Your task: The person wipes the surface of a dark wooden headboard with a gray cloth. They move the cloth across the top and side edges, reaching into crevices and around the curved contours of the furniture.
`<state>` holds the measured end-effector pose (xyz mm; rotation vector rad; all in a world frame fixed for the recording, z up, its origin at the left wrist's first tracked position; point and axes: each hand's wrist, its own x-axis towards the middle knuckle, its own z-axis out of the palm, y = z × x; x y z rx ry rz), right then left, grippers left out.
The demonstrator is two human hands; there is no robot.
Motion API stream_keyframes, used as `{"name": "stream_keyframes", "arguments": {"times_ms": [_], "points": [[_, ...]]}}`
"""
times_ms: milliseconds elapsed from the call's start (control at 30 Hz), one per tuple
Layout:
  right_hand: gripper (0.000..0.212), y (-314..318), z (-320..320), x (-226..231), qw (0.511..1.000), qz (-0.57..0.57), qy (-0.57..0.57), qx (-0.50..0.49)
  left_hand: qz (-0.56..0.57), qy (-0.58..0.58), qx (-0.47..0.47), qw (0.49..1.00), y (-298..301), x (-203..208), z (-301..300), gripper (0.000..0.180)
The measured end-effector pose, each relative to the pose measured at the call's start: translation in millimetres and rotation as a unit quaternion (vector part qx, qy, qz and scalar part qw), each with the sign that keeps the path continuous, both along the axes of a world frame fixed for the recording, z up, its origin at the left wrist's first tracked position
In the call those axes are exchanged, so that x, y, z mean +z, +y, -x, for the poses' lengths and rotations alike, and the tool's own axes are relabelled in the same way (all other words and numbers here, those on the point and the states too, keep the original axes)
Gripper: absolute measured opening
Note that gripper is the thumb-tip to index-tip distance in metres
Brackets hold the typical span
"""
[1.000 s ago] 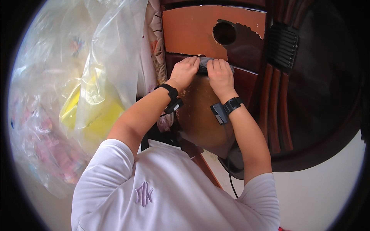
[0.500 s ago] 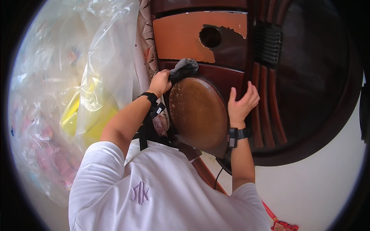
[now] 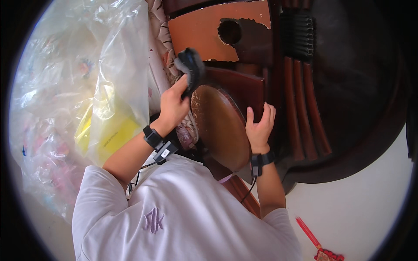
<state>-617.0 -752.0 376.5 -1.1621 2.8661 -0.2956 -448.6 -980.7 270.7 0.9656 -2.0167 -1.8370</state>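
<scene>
Cloth (image 3: 191, 67): dark grey, blurred, gripped by the left hand (image 3: 174, 106) alone; raised more upright than half a second ago.
Round panel (image 3: 220, 126): brown, scuffed, between the hands.
Dark red drawer front (image 3: 239, 87): now seems to stand out from the cabinet (image 3: 196, 35), no longer flush, so its position is unsettled.
Right hand (image 3: 259, 130): shifted to the drawer's right edge, thumb apart; cannot tell whether it grips.

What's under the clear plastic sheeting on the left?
Through the clear plastic sheeting: a yellow item, pink patches. Glare and folds blur both; anything deeper is hidden.
</scene>
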Motion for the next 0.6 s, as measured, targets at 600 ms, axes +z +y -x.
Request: {"name": "stream_keyframes", "arguments": {"times_ms": [600], "points": [[0.049, -31.2, -84.7, 23.6, 0.992, 0.027, -0.123, 0.029, 0.117, 0.268, -0.084, 0.953, 3.6, 66.5, 46.4, 0.06]]}}
